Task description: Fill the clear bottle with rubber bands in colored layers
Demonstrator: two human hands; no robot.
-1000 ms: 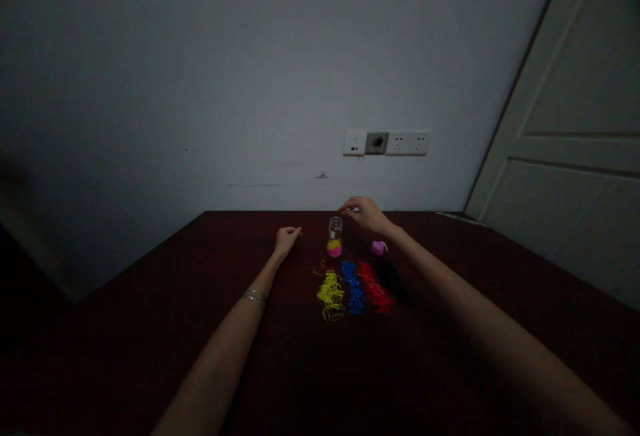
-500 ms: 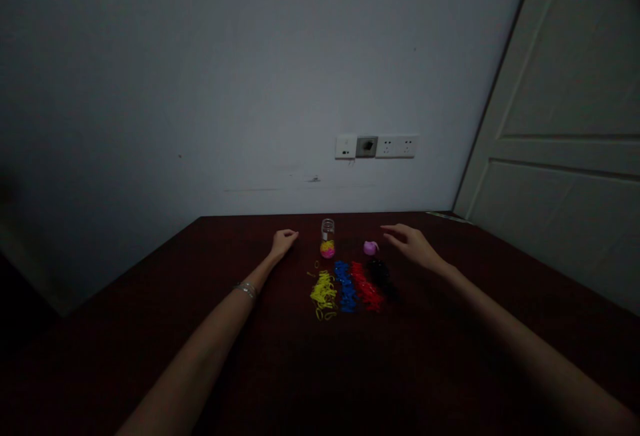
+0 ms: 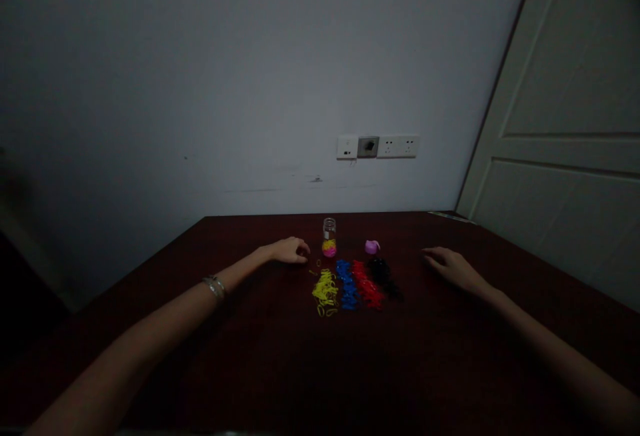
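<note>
A clear jar (image 3: pixel 329 239) stands upright without a lid, with yellow and pink bands in its lower part. To its right lies a pink cap (image 3: pixel 371 247). In front are side-by-side piles of small bands: yellow (image 3: pixel 325 289), blue (image 3: pixel 347 285), red (image 3: pixel 367 285) and black (image 3: pixel 383 275). My left hand (image 3: pixel 292 251) is just left of the jar, fingers curled but apart, with nothing visible in them. On the right, my right hand (image 3: pixel 447 264) is low over the table, fingers extended and holding nothing, beyond the cap and the black pile.
The dark red table (image 3: pixel 280 369) reaches back to a pale wall (image 3: pixel 250 89) with a row of sockets (image 3: pixel 397 147). At the right is a panelled door (image 3: pixel 565 129). A few loose yellow bands (image 3: pixel 319 263) lie behind the yellow pile.
My right hand has moved right and nearer, away from the pink cap. My left hand has turned toward the jar and come slightly right and nearer, its fingers less closed.
</note>
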